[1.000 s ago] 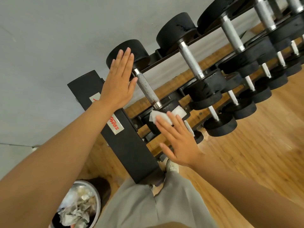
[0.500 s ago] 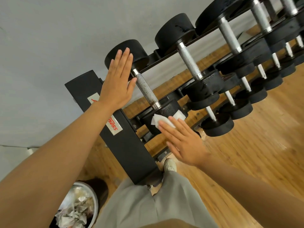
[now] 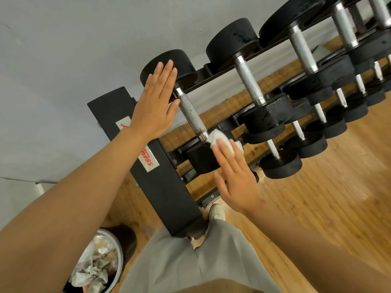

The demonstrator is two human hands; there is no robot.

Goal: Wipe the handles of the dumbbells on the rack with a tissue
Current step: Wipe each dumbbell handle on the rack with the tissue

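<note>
Head view, looking down at the end of a dumbbell rack (image 3: 160, 187). The left hand (image 3: 155, 106) is flat with straight fingers, palm against the far weight (image 3: 169, 66) of the end dumbbell on the top rail, at the rack's left end by the upright. Its thumb lies just beside the top of that dumbbell's handle (image 3: 191, 116). The right hand (image 3: 234, 176) is also flat, fingers straight, pressing a white tissue (image 3: 220, 138) onto the near weight (image 3: 201, 159) of the same dumbbell. The tissue's upper edge touches the collar at the handle's lower end. Neither hand curls round anything.

The knurled handle lies bare between the two hands and shows dark specks near its lower end. So I judge the wiping of this handle is only about to start, or has stopped at its bottom end, with the left hand steadying the dumbbell against rolling on the rail.

The next move, as I read it, calls for wrapping the tissue round the bar with the right hand and drawing it up toward the far weight. Firm pressure would be needed, since the knurling is rough and may snag or tear thin tissue. The left hand's thumb would have to clear the handle's upper end.

More dumbbells (image 3: 249, 81) sit along the top rail toward the right, and smaller ones on the lower rail, all still to be reached. A bin (image 3: 118, 250) of crumpled tissues stands on the floor at lower left.
</note>
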